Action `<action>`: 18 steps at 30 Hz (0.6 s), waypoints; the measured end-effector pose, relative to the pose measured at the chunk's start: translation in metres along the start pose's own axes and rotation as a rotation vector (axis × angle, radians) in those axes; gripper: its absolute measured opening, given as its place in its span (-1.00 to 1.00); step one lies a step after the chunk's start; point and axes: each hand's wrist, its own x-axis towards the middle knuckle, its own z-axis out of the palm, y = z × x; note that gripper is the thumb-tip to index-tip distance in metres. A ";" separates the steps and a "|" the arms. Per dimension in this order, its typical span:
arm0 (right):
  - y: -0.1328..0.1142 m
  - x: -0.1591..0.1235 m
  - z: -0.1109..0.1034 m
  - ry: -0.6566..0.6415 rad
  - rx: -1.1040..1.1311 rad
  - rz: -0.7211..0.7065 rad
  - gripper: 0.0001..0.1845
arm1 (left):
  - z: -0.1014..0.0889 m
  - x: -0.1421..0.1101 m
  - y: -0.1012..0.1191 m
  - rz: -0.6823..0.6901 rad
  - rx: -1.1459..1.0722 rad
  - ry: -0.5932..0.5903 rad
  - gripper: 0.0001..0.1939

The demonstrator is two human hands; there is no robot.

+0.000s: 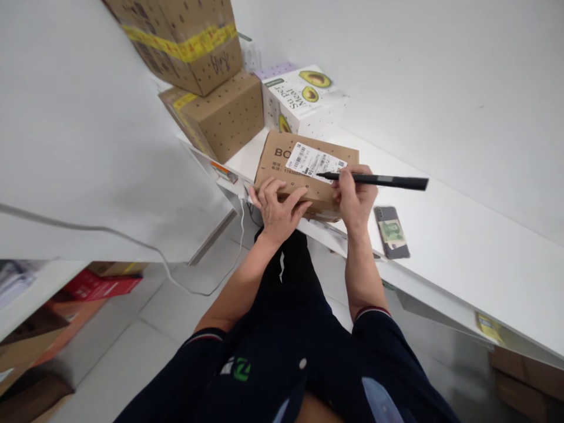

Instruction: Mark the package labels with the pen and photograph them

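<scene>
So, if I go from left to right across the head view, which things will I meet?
Flat red item → lower brown cardboard box with yellow tape → brown cardboard box with white paper label → dark grey rectangular phone bearing a green banknote.

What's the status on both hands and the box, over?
Left hand resting on box. Right hand gripping pen, tip at label. Phone right of box, out of the way.

Brown cardboard box (319, 191) | white label (314, 160) uppermost | at table (445, 241) edge | black pen (394, 181) | tip at label
</scene>
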 end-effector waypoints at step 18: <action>0.093 0.007 -0.082 -0.463 -1.246 0.193 -0.44 | 0.002 0.000 0.001 0.037 0.030 0.066 -0.59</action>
